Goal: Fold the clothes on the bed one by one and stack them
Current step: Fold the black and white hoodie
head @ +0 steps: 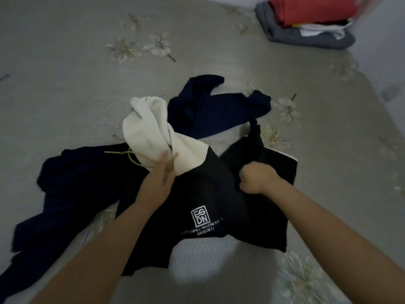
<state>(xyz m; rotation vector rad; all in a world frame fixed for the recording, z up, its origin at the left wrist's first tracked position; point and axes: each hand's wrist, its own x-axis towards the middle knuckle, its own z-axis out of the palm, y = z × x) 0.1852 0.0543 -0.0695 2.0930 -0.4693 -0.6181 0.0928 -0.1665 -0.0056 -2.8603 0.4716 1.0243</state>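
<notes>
So the black-and-cream hoodie (pixel 203 194) is bunched up near the middle of the bed (pixel 65 73), just below centre, with a white square logo and some lettering facing up. Its cream hood part sticks out toward 11 o'clock, drawstring trailing off at 9 o'clock. The left hand (pixel 161 172) rests on the cream fabric right where it meets the black — fingers straight and lying close together, flat against the cloth, not really clutching anything. The right hand (pixel 254 178) is balled into a fist around a twisted bit of the black fabric, which pokes up out of the fist toward 12 o'clock.

A navy garment (pixel 219 113) lies crumpled just past the hoodie at 12 o'clock, and another dark garment (pixel 65 194) sprawls off at 8 o'clock, partly under the hoodie. Way up at 1 o'clock, by the bed's far corner, sits a folded stack (pixel 306 25) — grey at the bottom, red on top, something white between.
</notes>
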